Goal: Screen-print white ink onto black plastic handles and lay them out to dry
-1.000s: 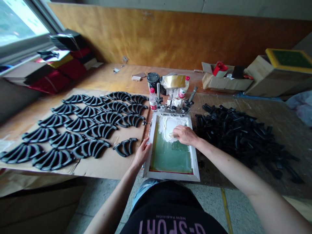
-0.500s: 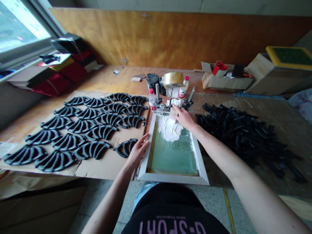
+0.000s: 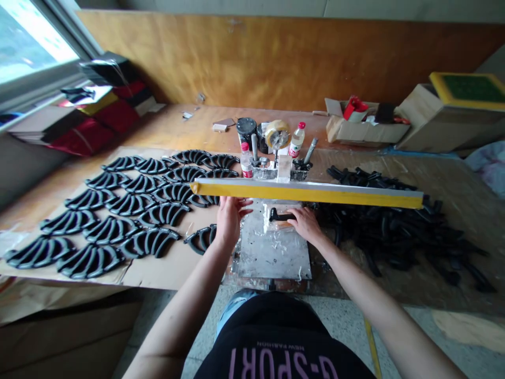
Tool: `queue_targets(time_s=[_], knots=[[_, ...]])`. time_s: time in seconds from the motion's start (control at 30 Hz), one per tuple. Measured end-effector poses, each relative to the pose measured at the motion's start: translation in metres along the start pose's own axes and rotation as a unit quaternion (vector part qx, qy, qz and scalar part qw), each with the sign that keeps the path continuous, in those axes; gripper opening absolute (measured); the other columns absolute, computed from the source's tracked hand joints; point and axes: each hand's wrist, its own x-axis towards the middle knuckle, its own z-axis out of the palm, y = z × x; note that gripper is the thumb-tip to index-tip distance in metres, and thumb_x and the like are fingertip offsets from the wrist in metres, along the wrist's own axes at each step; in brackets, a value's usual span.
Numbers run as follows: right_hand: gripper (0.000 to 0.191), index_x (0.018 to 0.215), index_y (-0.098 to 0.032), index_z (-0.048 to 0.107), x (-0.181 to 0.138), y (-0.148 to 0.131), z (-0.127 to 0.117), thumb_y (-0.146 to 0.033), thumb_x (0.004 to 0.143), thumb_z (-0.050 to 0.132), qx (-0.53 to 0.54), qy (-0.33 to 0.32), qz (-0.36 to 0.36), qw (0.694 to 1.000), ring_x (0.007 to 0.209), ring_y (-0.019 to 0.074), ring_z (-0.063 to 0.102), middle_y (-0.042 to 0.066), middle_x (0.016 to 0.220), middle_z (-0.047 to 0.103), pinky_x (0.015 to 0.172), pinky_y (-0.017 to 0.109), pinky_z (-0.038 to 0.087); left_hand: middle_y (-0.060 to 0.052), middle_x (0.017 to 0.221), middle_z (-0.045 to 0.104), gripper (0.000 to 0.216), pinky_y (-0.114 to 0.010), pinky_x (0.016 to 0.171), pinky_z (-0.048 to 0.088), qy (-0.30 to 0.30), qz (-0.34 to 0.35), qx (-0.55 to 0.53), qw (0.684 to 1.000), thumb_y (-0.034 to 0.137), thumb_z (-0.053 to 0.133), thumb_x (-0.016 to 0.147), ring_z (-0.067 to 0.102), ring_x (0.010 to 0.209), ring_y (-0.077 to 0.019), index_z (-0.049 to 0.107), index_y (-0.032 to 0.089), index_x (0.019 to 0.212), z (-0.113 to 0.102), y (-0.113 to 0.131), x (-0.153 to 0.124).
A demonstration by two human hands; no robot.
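Note:
The printing screen frame (image 3: 315,193) is swung up on its hinge, so I see its yellow front edge across the middle. My left hand (image 3: 231,216) is under that edge, fingers curled against it, holding it up. My right hand (image 3: 305,222) rests on the grey metal base plate (image 3: 272,252) with its fingers on a black curved plastic part (image 3: 281,216) that lies on the plate. Clear film with white smears covers part of the plate.
Rows of black curved parts (image 3: 130,210) lie on cardboard at the left. A loose heap of the same parts (image 3: 398,226) fills the right. Behind the frame stand bottles (image 3: 296,140), a black jar (image 3: 246,130) and a tape roll (image 3: 277,135). Cardboard boxes (image 3: 366,129) sit back right.
The screen lay flat while my right hand pushed white ink toward the hinge. Now the frame is lifted by my left hand, and my right hand has dropped to the part on the plate.

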Motion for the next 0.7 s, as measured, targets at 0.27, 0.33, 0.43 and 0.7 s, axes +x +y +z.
queue_targets(time_s=[0.27, 0.33, 0.43, 0.7], knots=[[0.019, 0.102, -0.02, 0.065, -0.046, -0.09, 0.001, -0.019, 0.096, 0.047, 0.029, -0.04, -0.167, 0.985, 0.09, 0.0202, 0.057, 0.006, 0.091, 0.065, 0.081, 0.031, 0.047, -0.011, 0.092, 0.072, 0.04, -0.027, 0.06, 0.054, -0.031, -0.282, 0.015, 0.959, 0.054, 0.06, 0.083, 0.071, 0.078, -0.02, 0.058, 0.016, 0.095, -0.03, -0.109, -0.064], [0.027, 0.112, -0.022, 0.064, -0.057, -0.079, -0.001, -0.014, 0.096, 0.043, 0.033, -0.052, -0.214, 0.975, 0.092, 0.0185, 0.059, 0.005, 0.096, 0.067, 0.084, 0.031, 0.048, -0.008, 0.083, 0.071, 0.036, -0.025, 0.056, 0.052, 0.02, -0.249, 0.041, 0.967, 0.051, 0.06, 0.083, 0.07, 0.072, -0.0188, 0.057, 0.016, 0.089, -0.057, -0.114, -0.062], [0.032, 0.109, -0.023, 0.067, -0.073, -0.016, -0.016, -0.009, 0.091, 0.045, -0.001, -0.055, -0.153, 0.987, 0.105, 0.0202, 0.058, 0.006, 0.105, 0.068, 0.091, 0.036, 0.048, -0.008, 0.078, 0.071, 0.037, -0.025, 0.053, 0.051, 0.12, -0.206, 0.114, 0.964, 0.051, 0.054, 0.084, 0.068, 0.063, -0.0169, 0.058, 0.015, 0.087, -0.121, -0.108, -0.052], [0.051, 0.121, -0.033, 0.061, -0.129, 0.143, -0.031, -0.016, 0.083, 0.03, 0.054, -0.016, -0.009, 0.998, 0.092, 0.0198, 0.067, 0.008, 0.101, 0.072, 0.076, 0.036, 0.054, -0.005, 0.046, 0.054, 0.041, -0.032, 0.046, 0.042, 0.264, -0.17, 0.322, 0.893, 0.056, 0.044, 0.083, 0.056, 0.045, -0.0232, 0.054, 0.019, 0.069, -0.243, -0.087, -0.041]])
